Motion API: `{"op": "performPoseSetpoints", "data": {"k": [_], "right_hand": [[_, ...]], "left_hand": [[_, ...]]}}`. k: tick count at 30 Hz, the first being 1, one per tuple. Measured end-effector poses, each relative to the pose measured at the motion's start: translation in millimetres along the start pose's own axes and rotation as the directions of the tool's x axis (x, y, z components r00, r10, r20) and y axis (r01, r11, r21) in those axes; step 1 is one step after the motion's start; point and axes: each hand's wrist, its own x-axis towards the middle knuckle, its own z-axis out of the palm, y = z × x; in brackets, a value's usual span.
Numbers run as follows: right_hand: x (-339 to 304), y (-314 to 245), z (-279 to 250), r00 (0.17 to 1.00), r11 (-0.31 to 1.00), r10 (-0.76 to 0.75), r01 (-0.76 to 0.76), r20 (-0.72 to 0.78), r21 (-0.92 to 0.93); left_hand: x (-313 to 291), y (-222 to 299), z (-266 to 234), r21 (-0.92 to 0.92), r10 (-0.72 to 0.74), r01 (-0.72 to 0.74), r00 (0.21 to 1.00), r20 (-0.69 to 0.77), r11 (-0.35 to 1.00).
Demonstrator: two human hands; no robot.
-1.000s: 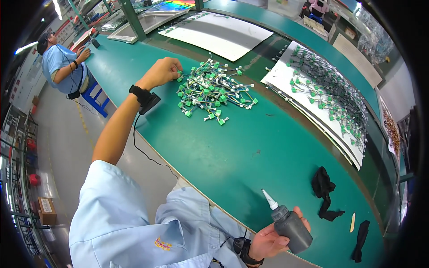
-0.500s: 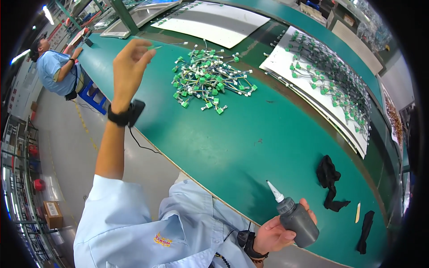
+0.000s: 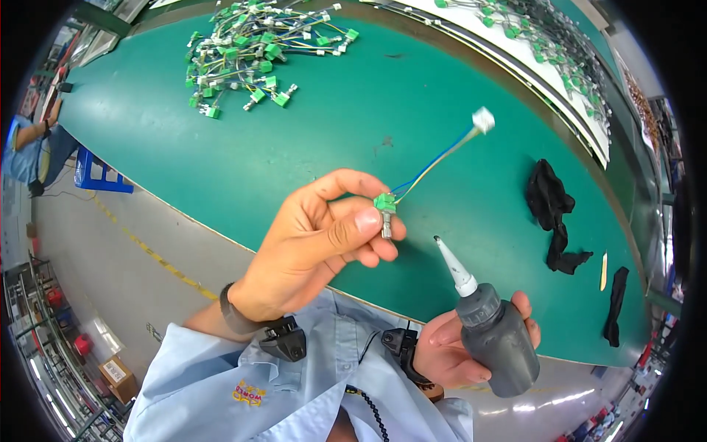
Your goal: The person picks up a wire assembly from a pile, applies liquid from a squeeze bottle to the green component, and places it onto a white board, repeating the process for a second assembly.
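Note:
Between the thumb and fingers of my left hand is a small green potentiometer with a metal shaft pointing down. Blue, white and yellowish wires run up from it to a white plug. My right hand grips a dark grey squeeze bottle, tilted, its white cone nozzle aimed up and left. The dark nozzle tip stays apart from the potentiometer, just right of and below it. At the upper left of the green table lies a heap of similar wired green potentiometers.
White boards carrying rows of green parts stand at the upper right. Black cloth pieces and a thin pale stick lie on the right of the table. A co-worker sits at the far left near a blue stool.
My left hand has come back from beside the heap with the wired potentiometer, now near the bottle. The bottle remains in my right hand, and the whole view has shifted.

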Motion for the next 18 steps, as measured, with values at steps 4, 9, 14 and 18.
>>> {"op": "performPoseSetpoints", "data": {"k": [4, 9, 14, 18], "right_hand": [[-1, -6, 0, 1.0, 1.0, 0.017, -0.018, -0.003, -0.025], [7, -1, -8, 1.0, 0.998, 0.031, -0.031, -0.003, -0.047], [7, 0, -5, 0.999, 0.997, 0.039, -0.039, -0.002, -0.063], [4, -3, -3, 0.999, 0.997, 0.039, -0.039, 0.004, -0.071]], "left_hand": [[-2, -9, 3, -0.098, -0.024, 0.035, 0.993, 0.114, 0.995], [2, -14, 7, -0.045, -0.003, 0.01, 0.99, 0.14, 0.999], [1, -13, 8, 0.014, 0.021, -0.023, 0.994, 0.11, 1.0], [-1, -13, 8, 0.036, 0.034, -0.037, 0.995, 0.093, 0.999]]}}
